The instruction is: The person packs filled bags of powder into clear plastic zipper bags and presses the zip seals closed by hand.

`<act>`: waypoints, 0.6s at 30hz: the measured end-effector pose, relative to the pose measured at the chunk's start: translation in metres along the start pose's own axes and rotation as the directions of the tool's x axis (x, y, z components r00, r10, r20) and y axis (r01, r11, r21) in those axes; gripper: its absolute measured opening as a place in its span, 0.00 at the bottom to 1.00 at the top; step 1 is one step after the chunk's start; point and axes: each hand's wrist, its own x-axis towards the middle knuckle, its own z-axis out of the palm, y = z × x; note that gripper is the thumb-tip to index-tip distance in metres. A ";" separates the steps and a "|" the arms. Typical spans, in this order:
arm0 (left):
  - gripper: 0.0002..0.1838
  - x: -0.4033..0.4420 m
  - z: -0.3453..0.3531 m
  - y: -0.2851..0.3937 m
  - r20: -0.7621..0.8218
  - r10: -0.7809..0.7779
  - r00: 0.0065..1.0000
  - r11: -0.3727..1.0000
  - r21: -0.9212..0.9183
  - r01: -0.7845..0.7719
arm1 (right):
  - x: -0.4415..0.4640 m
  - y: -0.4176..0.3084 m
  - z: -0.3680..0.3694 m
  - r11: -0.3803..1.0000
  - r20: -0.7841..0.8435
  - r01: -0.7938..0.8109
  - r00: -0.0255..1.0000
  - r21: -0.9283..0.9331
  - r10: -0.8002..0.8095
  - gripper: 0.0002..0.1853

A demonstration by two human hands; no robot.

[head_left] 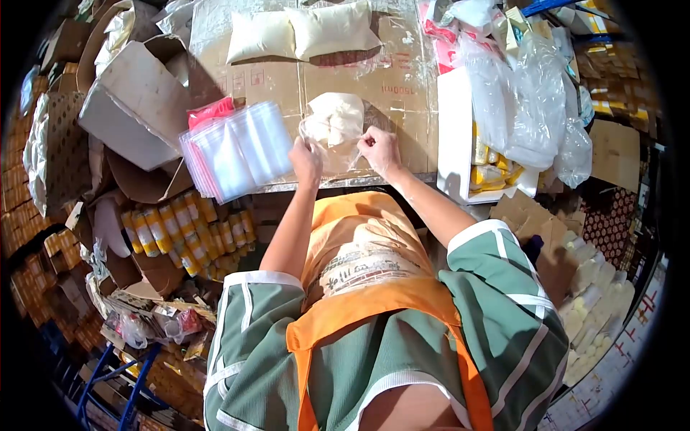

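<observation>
- Pinching the near end of a clear bag with both hands, one at each side.
- Left hand: fingers closed on the bag's left edge, thumb side up toward the film.
- Right hand: thumb and fingertips gripping the bag's right edge, knuckles bent, wrist angled in.
- Bag sits on the cardboard over the table, in front of my apron. Pale cream filling bunched at its far end, thin see-through film between my hands. Can't tell if its mouth is open.
- Two pillows, plump and cream-coloured, lie side by side at the far part of the cardboard, well apart from my hands.
- Sleeves, clear and flat, stacked just beside my left hand; can't tell if they touch it. Red pack shows at their far left corner.
- White box to the right: yellow packs inside, loose plastic heaped over them.
- Pale carton tilted, left of the sleeves.
- Yellow rolls piled low on the left, below table level.
</observation>
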 end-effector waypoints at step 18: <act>0.12 -0.008 -0.021 0.023 0.328 0.064 0.943 0.995 -0.089 -0.037 | -0.002 0.047 0.000 0.893 0.484 -0.071 0.820 -0.444 0.305 0.12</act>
